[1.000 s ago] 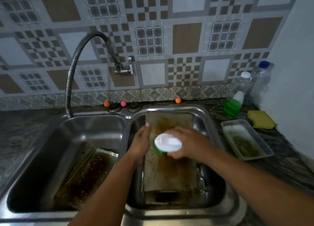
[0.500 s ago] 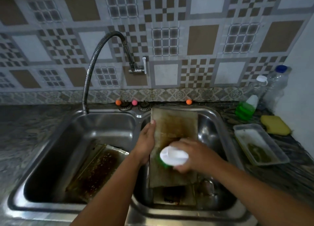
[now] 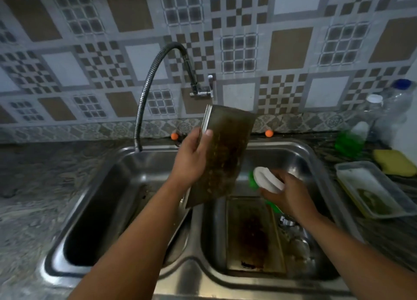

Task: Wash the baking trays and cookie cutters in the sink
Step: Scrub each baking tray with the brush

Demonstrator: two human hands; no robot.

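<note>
My left hand (image 3: 191, 160) grips the left edge of a greasy, brown-stained baking tray (image 3: 225, 155) and holds it up, tilted, over the divider of the double sink (image 3: 191, 277). Just right of that tray, over the right basin, my right hand (image 3: 288, 193) is closed on a scrub brush (image 3: 267, 180) with a white handle and green bristles. Another dirty tray (image 3: 252, 232) lies flat in the bottom of the right basin. No cookie cutters can be made out.
A flexible metal faucet (image 3: 155, 78) arches from the wall to the left basin's back rim. On the right counter stand a small tray with green residue (image 3: 372, 189), a yellow sponge (image 3: 393, 162), a green soap bottle (image 3: 352, 139) and a clear bottle (image 3: 399, 101).
My left hand has lifted the tray out of the right basin and turned it upright. The brush has come off its surface and sits to its right. The view has shifted.
</note>
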